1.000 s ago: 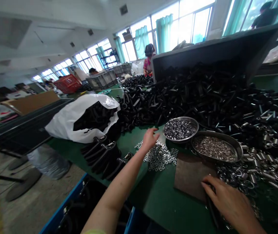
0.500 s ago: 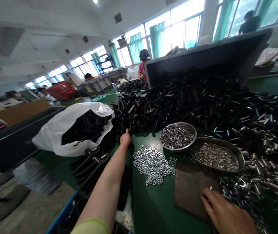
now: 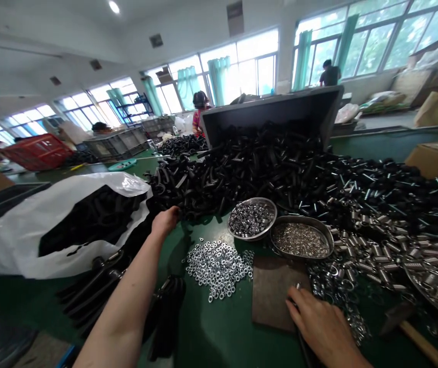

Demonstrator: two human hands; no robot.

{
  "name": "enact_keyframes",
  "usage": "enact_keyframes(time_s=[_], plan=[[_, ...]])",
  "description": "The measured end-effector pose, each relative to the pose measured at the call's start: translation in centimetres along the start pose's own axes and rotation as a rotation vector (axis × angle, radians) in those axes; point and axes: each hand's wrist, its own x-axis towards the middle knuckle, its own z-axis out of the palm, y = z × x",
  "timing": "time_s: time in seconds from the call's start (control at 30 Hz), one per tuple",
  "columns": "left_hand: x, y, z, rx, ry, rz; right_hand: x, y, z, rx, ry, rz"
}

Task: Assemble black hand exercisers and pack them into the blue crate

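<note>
My left hand (image 3: 166,221) is stretched out to the near edge of a heap of black curved parts (image 3: 219,174). Its fingers are closed together, and what they grip, if anything, is hidden. Over a brown square plate (image 3: 270,294) is my right hand (image 3: 319,324), fingers curled around a dark, long handle-like part (image 3: 304,347), mostly covered by the palm. A small shiny metal end (image 3: 298,286) pokes out by its fingertips. Between the hands lies a pile of small silvery nuts (image 3: 219,268) on the green tabletop (image 3: 203,332).
Behind the plate stand a round bowl of metal pieces (image 3: 253,219) and an oval tin of small pins (image 3: 301,239). Springs (image 3: 380,253) and a hammer (image 3: 414,332) lie at right. At left are a white sack (image 3: 7,230) and black handles (image 3: 88,291). A grey crate (image 3: 272,110) tips toward the heap.
The view has turned right, bringing the hammer and more of the springs into sight. My left hand stays at the heap's edge; my right hand stays over the plate with the dark part.
</note>
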Motion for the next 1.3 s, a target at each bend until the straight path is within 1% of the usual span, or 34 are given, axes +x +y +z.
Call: enact_keyframes(time_s=[0.07,0.13,0.17,0.2,0.23,0.27,0.33,0.4,0.43,0.5,0.53,0.57,0.63,0.7,0.8,0.87,0.97,1.03,1.13,1.2,1.23,1.3], plan=[[-1.1,1.0,-1.4,-0.007,0.110,-0.021,0.0,0.0,-0.6,0.068,-0.046,0.044],[-3.1,2.2,-2.6,-0.090,0.256,0.023,0.1,0.3,-1.1,0.189,-0.086,0.093],[-4.5,2.9,-3.1,-0.181,0.334,0.070,0.1,0.5,-1.5,0.272,-0.096,0.119],[-6.1,3.7,-3.3,-0.304,0.384,0.129,0.2,0.7,-1.8,0.371,-0.099,0.146],[-7.8,4.6,-3.4,-0.463,0.401,0.172,0.2,0.8,-2.3,0.482,-0.094,0.172],[-9.8,5.7,-3.3,-0.638,0.375,0.178,0.2,0.9,-2.7,0.595,-0.084,0.197],[-14.2,8.0,-2.6,-1.023,0.154,0.134,0.2,0.8,-3.6,0.797,-0.052,0.244],[-18.7,10.7,-1.2,-1.358,-0.180,0.065,0.0,0.4,-4.4,0.937,-0.012,0.291],[-20.8,12.0,-0.4,-1.484,-0.315,-0.004,-0.1,0.1,-4.6,0.984,0.010,0.315],[-24.7,14.4,1.0,-1.633,-0.563,-0.171,-0.6,-0.5,-5.0,1.049,0.054,0.359],[-26.3,15.4,1.6,-1.682,-0.647,-0.197,-0.9,-0.9,-5.1,1.072,0.078,0.377],[-27.7,16.2,2.0,-1.726,-0.720,-0.183,-1.2,-1.2,-5.2,1.087,0.101,0.391],[-29.7,17.5,2.3,-1.775,-0.814,-0.114,-1.9,-1.7,-5.7,1.089,0.147,0.404],[-30.8,18.2,1.9,-1.784,-0.852,-0.064,-2.4,-2.1,-6.2,1.053,0.196,0.387],[-31.4,18.9,0.9,-1.744,-0.852,-0.063,-2.9,-2.6,-7.0,0.965,0.261,0.310],[-31.6,19.3,0.2,-1.708,-0.814,-0.053,-3.1,-2.9,-7.1,0.914,0.290,0.268],[-31.9,19.6,-0.3,-1.650,-0.712,0.003,-3.2,-3.3,-6.9,0.868,0.313,0.244],[-32.1,19.5,-0.2,-1.592,-0.690,0.044,-3.2,-3.4,-6.8,0.852,0.313,0.220],[-32.0,19.1,0.1,-1.515,-0.785,0.058,-2.8,-3.1,-6.9,0.834,0.279,0.133],[-31.8,18.7,0.5,-1.506,-0.842,0.024,-2.5,-2.6,-7.0,0.816,0.239,0.021],[-31.7,18.5,0.8,-1.519,-0.857,0.001,-2.4,-2.4,-7.0,0.801,0.233,-0.039],[-31.5,18.3,1.1,-1.559,-0.856,-0.052,-2.5,-1.8,-6.8,0.758,0.270,-0.132]])
